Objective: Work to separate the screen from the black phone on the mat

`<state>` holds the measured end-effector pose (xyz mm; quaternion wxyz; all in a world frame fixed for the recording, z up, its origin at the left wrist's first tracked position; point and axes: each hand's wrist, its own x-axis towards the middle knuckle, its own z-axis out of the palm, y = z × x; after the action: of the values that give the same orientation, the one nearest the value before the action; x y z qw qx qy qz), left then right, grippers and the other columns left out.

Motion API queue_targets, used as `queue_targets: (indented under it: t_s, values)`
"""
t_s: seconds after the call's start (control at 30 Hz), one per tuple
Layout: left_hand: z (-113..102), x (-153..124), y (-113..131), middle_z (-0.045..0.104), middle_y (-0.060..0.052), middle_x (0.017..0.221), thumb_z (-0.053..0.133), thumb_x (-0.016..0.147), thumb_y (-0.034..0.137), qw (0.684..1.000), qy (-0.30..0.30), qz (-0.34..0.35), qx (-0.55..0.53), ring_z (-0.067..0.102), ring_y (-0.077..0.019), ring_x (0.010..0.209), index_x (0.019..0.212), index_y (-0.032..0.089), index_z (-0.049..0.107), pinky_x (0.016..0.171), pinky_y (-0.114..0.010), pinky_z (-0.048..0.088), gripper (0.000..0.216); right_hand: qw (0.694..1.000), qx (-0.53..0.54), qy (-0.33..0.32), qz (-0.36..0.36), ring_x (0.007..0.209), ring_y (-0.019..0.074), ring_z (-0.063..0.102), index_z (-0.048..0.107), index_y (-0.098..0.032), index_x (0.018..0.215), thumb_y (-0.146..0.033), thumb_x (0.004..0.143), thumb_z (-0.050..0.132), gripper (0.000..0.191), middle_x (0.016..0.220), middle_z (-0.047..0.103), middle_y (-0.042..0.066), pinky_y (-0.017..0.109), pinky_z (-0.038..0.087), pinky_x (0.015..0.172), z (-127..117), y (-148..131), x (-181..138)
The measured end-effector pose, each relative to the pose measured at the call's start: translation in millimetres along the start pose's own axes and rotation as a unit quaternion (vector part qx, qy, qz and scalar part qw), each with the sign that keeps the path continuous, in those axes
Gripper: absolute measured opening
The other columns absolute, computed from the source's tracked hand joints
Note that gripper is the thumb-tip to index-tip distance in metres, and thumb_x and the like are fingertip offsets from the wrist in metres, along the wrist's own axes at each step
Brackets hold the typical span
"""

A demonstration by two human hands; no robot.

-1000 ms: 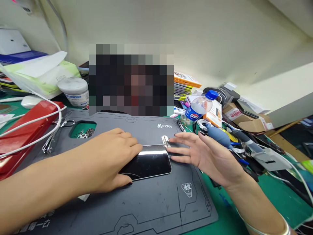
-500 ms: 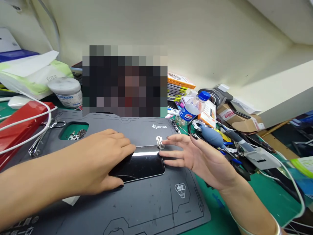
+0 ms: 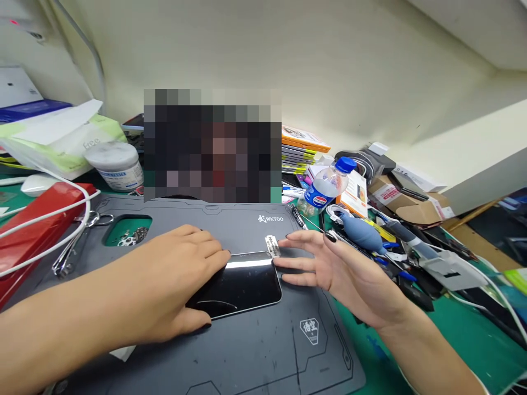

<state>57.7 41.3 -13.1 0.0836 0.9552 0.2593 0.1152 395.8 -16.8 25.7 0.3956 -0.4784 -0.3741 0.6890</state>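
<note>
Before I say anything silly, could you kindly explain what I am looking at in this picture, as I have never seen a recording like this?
There is no machine here: a person wears a camera on the head, so the one view looks forward and down at their own two bare hands. The left hand lies flat on a dark phone, covering its left part. The right hand is open, palm up, its fingertips beside the phone's right end, near a small white tab. The phone rests on a grey mat on a green desk. Around it lie a red box, a white jar, a bottle, a grey blower and many tools. The blurred block behind is hidden on purpose.
</note>
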Motion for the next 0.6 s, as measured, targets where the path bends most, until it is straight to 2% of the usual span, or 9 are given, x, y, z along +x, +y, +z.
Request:
queue_targets:
  t_s: [0.1, 0.17, 0.3, 0.43, 0.6]
  values:
    - [1.9, 0.7, -1.3, 0.084, -0.008, 0.114, 0.101, 0.066, 0.032, 1.0, 0.005, -0.006, 0.012, 0.077, -0.0351, 0.102, 0.111, 0.024, 0.083, 0.086, -0.049, 0.057, 0.049, 1.0, 0.012, -0.011, 0.015, 0.135, 0.0363, 0.084, 0.091, -0.03, 0.121, -0.069, 0.099, 0.092, 0.045, 0.142, 0.085, 0.009, 0.052, 0.073, 0.109, -3.2, 0.2, 1.2]
    - [0.7, 2.8, -1.7, 0.08, -0.008, 0.108, 0.101, 0.067, 0.036, 1.0, 0.007, -0.013, 0.02, 0.072, -0.0334, 0.095, 0.103, 0.023, 0.083, 0.08, -0.048, 0.053, 0.042, 0.999, 0.021, -0.015, 0.033, 0.142, 0.0385, 0.081, 0.09, -0.028, 0.121, -0.066, 0.104, 0.086, 0.042, 0.144, 0.085, 0.011, 0.053, 0.075, 0.106, -5.9, 0.5, 2.8]
    - [-0.5, 5.9, -2.7, 0.077, -0.007, 0.103, 0.102, 0.07, 0.042, 1.0, -0.008, -0.015, 0.017, 0.068, -0.0302, 0.09, 0.097, 0.024, 0.084, 0.076, -0.045, 0.051, 0.038, 0.997, 0.044, -0.004, 0.061, 0.144, 0.0375, 0.08, 0.09, -0.024, 0.114, -0.061, 0.106, 0.084, 0.038, 0.139, 0.088, 0.014, 0.044, 0.078, 0.092, -8.4, 1.7, 7.2]
    - [1.3, 4.0, -3.8, 0.077, -0.007, 0.109, 0.099, 0.075, 0.045, 1.0, -0.016, -0.025, 0.007, 0.069, -0.0299, 0.093, 0.103, 0.024, 0.084, 0.081, -0.045, 0.053, 0.038, 0.998, 0.046, 0.004, 0.049, 0.14, 0.0341, 0.083, 0.09, -0.024, 0.114, -0.056, 0.107, 0.085, 0.033, 0.134, 0.089, 0.013, 0.036, 0.077, 0.086, -6.5, 3.5, 7.8]
    - [3.2, 0.3, -4.6, 0.076, -0.008, 0.11, 0.098, 0.077, 0.045, 1.0, -0.016, -0.027, 0.0, 0.071, -0.0318, 0.095, 0.107, 0.023, 0.085, 0.083, -0.046, 0.053, 0.04, 0.997, 0.055, 0.005, 0.055, 0.142, 0.0342, 0.081, 0.088, -0.022, 0.115, -0.058, 0.11, 0.081, 0.037, 0.137, 0.088, 0.015, 0.038, 0.077, 0.092, -5.3, 5.2, 6.1]
